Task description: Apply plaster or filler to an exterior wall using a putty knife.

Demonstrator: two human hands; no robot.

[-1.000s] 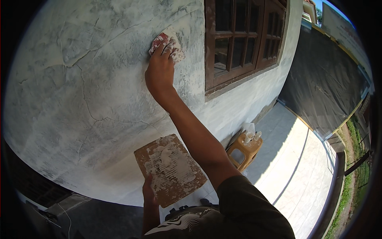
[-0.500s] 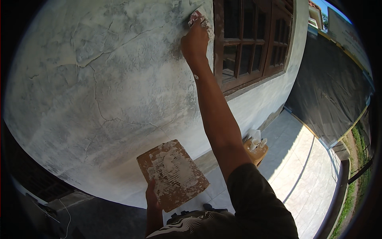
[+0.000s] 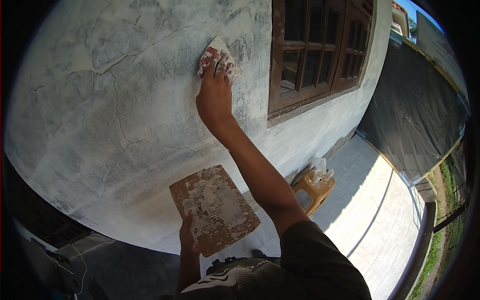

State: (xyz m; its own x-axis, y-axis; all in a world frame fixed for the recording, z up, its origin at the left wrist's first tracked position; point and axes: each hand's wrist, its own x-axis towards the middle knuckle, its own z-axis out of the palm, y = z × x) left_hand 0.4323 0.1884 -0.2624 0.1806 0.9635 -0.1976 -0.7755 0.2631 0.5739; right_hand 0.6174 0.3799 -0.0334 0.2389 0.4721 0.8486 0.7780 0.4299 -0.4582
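Note:
My right hand [image 3: 215, 97] is closed on a plaster-smeared putty knife [image 3: 220, 46] with a red handle, its blade against the grey-white wall [image 3: 160, 110] left of the window. Below, near my body, my left hand [image 3: 187, 237] grips the left edge of a brown rectangular board [image 3: 235, 240]. White putty [image 3: 212, 197] coats much of the board's upper face, with ridged scrape marks in it. Cracks run across the wall to the left of the knife, among patchy grey and white smears. The fingers under the board are hidden.
A brown wooden-framed window [image 3: 320, 55] is set in the wall at right. On the tiled floor [image 3: 370, 210] below stands a tan plastic stool [image 3: 314, 192] carrying a white bag and small containers. A dark sheet [image 3: 415, 110] hangs at far right.
My right hand has moved the putty knife left and down, away from the window frame. The board in my left hand has shifted slightly up. More of the stool shows.

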